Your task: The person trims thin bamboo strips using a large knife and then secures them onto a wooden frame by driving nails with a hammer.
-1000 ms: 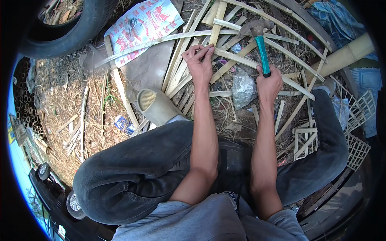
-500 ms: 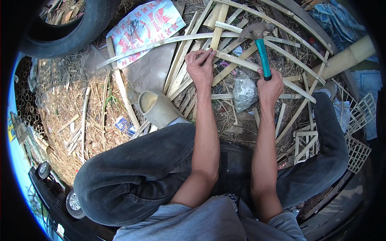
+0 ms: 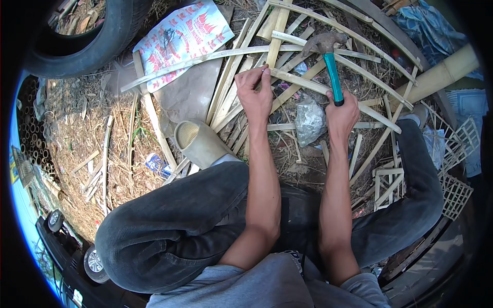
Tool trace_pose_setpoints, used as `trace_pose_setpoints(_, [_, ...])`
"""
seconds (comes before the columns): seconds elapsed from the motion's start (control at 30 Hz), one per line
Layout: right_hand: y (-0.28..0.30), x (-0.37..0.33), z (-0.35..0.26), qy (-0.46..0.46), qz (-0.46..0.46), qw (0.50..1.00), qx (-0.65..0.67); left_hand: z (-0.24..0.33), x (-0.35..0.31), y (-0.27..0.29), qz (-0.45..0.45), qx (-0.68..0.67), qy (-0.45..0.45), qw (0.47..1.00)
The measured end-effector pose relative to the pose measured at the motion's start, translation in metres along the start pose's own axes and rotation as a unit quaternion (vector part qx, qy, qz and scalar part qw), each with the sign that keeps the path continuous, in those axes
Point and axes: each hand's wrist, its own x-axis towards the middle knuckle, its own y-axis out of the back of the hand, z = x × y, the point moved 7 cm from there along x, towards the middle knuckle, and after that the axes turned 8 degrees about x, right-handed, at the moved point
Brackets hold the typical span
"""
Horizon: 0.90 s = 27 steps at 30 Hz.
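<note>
My right hand (image 3: 342,117) is closed around the teal grip of a claw hammer (image 3: 335,77), whose rusty head points away from me. The hammer stands over a pale bamboo strip (image 3: 303,82) that runs from near my left fingertips past my right hand. My left hand (image 3: 254,97) is closed in a pinch at that strip's left end, beside an upright bamboo slat (image 3: 279,36). What sits between its thumb and finger is too small to make out. A grey, stone-like lump (image 3: 310,122) lies between my forearms.
Bamboo strips crisscross the ground ahead. A printed sack (image 3: 185,38) and a tyre (image 3: 87,56) lie at the far left. A thick bamboo pole (image 3: 441,77) and lattice pieces (image 3: 458,197) are on the right. My slipper (image 3: 197,143) is beside my left forearm.
My left thumb and fingers have shifted slightly at the strip's end. The hammer has tilted a little, still in my right hand. The whole view has moved slightly.
</note>
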Motion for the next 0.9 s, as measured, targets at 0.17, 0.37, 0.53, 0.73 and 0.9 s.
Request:
trace_pose_setpoints(0.17, [-0.001,-0.001,-0.002,0.000,0.001,1.000,0.000,-0.019,-0.007,-0.004,-0.033,-0.087,0.138,0.986])
trace_pose_setpoints(0.37, [-0.001,-0.001,0.000,-0.003,0.002,1.000,-0.002,-0.015,-0.006,0.000,-0.055,-0.138,0.197,0.969])
trace_pose_setpoints(0.53, [-0.001,0.000,0.000,-0.007,-0.002,1.000,0.004,-0.014,-0.009,0.000,-0.040,-0.118,0.188,0.974])
trace_pose_setpoints(0.73, [-0.002,0.000,0.001,-0.008,-0.003,1.000,0.005,-0.021,-0.011,-0.001,0.004,-0.063,0.107,0.992])
trace_pose_setpoints(0.9, [0.000,0.000,-0.002,-0.004,0.003,1.000,-0.009,-0.031,-0.004,-0.013,-0.033,-0.135,0.154,0.978])
